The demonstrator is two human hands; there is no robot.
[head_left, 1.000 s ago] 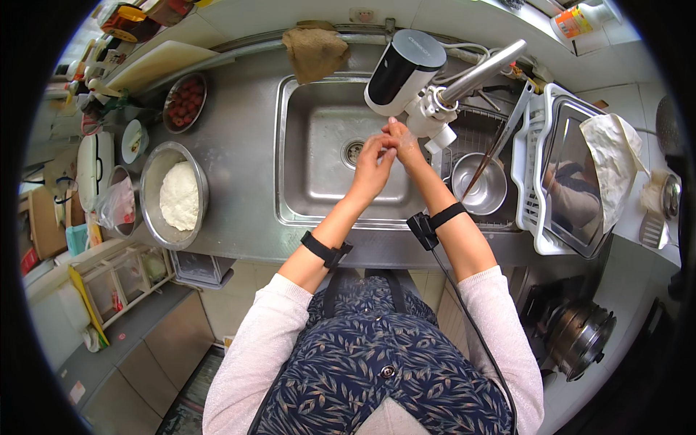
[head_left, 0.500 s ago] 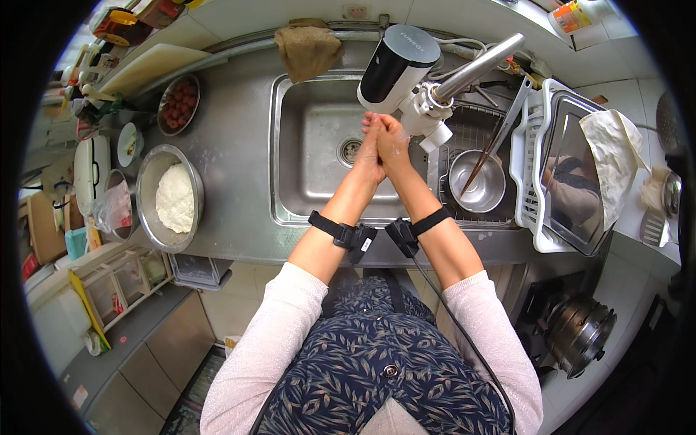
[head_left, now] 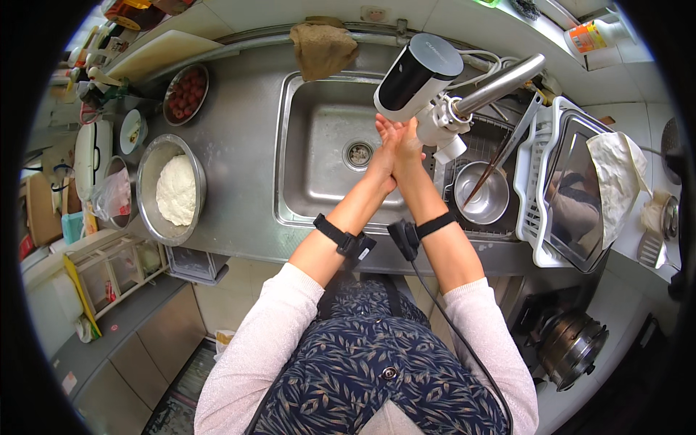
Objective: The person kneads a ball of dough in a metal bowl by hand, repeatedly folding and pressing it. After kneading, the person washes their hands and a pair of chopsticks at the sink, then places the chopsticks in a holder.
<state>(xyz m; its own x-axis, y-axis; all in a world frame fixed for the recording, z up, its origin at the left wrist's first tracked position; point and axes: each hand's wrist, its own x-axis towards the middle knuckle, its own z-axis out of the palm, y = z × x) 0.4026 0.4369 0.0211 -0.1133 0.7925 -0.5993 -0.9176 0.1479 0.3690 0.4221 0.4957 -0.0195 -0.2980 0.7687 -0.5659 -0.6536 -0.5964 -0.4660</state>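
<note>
Two hands point(head_left: 407, 151), rectangular steel sink point(head_left: 319, 134)

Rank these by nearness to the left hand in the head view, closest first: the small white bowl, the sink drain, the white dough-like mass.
From the left hand:
1. Sink drain: just left of it, in the basin floor.
2. White dough-like mass: farther left, in a metal bowl.
3. Small white bowl: farthest left of the three.
</note>
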